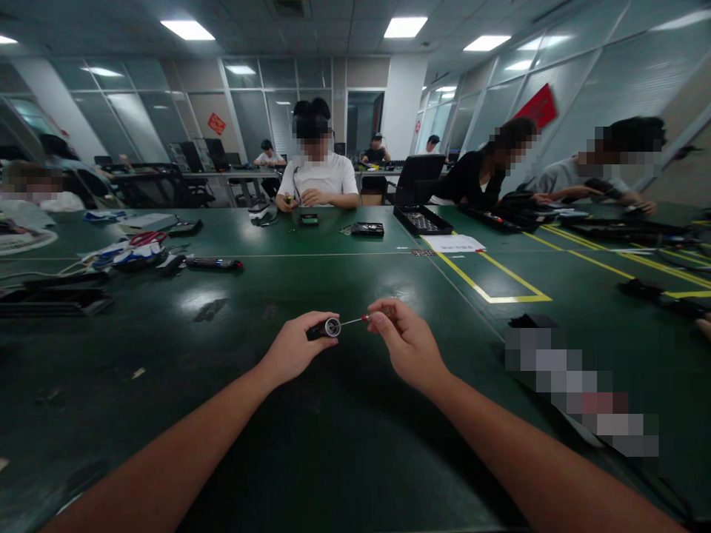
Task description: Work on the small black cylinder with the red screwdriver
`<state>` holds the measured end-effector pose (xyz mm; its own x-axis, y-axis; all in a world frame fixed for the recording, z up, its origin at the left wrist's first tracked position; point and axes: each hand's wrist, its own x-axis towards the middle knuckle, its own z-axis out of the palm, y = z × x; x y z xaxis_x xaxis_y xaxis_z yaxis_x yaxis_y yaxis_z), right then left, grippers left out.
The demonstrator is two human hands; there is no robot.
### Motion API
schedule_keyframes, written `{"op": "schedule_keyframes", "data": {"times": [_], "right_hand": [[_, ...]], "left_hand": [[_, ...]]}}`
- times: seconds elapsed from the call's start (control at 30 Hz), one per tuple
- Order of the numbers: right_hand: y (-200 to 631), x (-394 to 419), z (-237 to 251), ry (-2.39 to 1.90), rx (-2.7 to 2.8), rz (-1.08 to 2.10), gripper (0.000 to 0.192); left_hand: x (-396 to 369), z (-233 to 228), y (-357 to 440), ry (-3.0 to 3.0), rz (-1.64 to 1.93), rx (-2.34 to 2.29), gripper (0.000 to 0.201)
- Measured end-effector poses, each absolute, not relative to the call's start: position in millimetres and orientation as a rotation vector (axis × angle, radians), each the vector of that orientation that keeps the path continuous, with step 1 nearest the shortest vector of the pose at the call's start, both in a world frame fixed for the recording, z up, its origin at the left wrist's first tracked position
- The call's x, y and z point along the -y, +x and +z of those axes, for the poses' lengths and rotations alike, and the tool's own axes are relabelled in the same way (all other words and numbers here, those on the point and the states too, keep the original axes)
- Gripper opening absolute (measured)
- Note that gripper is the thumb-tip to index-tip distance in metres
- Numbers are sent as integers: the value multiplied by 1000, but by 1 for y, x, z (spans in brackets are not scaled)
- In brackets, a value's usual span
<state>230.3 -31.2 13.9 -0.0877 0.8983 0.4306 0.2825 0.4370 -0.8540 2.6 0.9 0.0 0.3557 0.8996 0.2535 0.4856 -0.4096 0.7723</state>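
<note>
Left hand: the left hand (pixel 294 346) is closed around a short black cylinder (pixel 323 329) with a round silver end, and holds it just above the green table (pixel 344 444).
Right hand: the right hand (pixel 403 337) pinches with its fingertips a thin metal pin (pixel 355 320) with a small red end.
Pin and cylinder: the tip of the pin is at the silver end of the cylinder; I cannot tell if it is inside.
Place: both things are in the middle, in front of the person, between the two hands.
Around: a black pen-like tool (pixel 214 263) and red scissors (pixel 147 237) lie far at the left; a black tray (pixel 422 220) and a white paper (pixel 454 243) lie farther back.
People: a person in a white shirt (pixel 318 178) sits opposite.
</note>
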Motion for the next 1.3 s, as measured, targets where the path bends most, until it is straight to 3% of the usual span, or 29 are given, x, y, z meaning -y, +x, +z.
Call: {"op": "schedule_keyframes", "data": {"times": [0.2, 0.4, 0.73, 0.93, 1.3], "right_hand": [[232, 35, 19, -1042, 1698, 698, 21], [227, 38, 20, -1095, 1669, 582, 38], [224, 45, 20, -1146, 1766, 574, 23], [220, 42, 18, -1234, 1754, 588, 34], [220, 42, 19, -1213, 1787, 645, 20]], "left_hand": [[-2, -4, 2, 2049, 978, -1170, 42], [-1, -6, 2, 2145, 948, -1143, 40], [-3, -5, 2, 2155, 973, -1177, 41], [-4, -4, 2, 2189, 959, -1185, 41], [-6, -5, -3, 2193, 973, -1239, 41]]}}
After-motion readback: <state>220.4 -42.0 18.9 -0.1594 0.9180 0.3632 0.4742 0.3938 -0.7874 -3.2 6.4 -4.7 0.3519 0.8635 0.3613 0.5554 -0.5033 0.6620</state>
